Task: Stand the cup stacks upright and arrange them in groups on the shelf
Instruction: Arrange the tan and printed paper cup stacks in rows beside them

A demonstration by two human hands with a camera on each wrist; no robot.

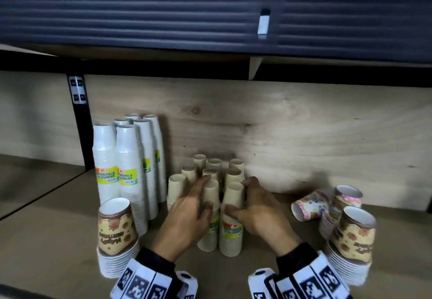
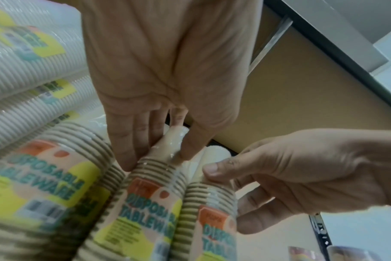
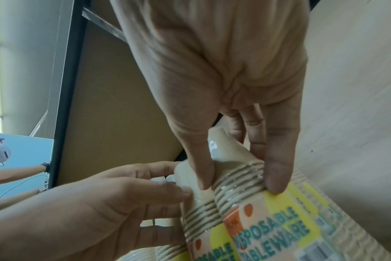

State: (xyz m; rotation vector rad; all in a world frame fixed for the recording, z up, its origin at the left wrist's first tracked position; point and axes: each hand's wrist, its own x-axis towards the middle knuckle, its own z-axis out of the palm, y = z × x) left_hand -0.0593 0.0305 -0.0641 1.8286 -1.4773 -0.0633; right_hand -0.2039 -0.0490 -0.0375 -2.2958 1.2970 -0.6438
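Observation:
Several beige cup stacks stand upright in a cluster (image 1: 211, 165) at the middle of the shelf. My left hand (image 1: 203, 196) grips the front-left beige stack (image 1: 209, 238) near its top, thumb on one side and fingers on the other. Just beside it, my right hand (image 1: 240, 198) grips the front-right beige stack (image 1: 231, 242) the same way. Both stacks are upright and touch each other. The left wrist view shows my left hand (image 2: 156, 159) around a labelled stack (image 2: 145, 211). In the right wrist view, my right hand (image 3: 239, 183) pinches the ribbed rims of its stack (image 3: 268, 226).
Tall white cup stacks (image 1: 126, 165) stand upright to the left. Brown patterned stacks stand at front left (image 1: 117, 231) and front right (image 1: 353, 238). A floral stack (image 1: 308, 205) lies on its side at the right, beside an upright floral one (image 1: 347, 198). The upper shelf (image 1: 210, 22) hangs overhead.

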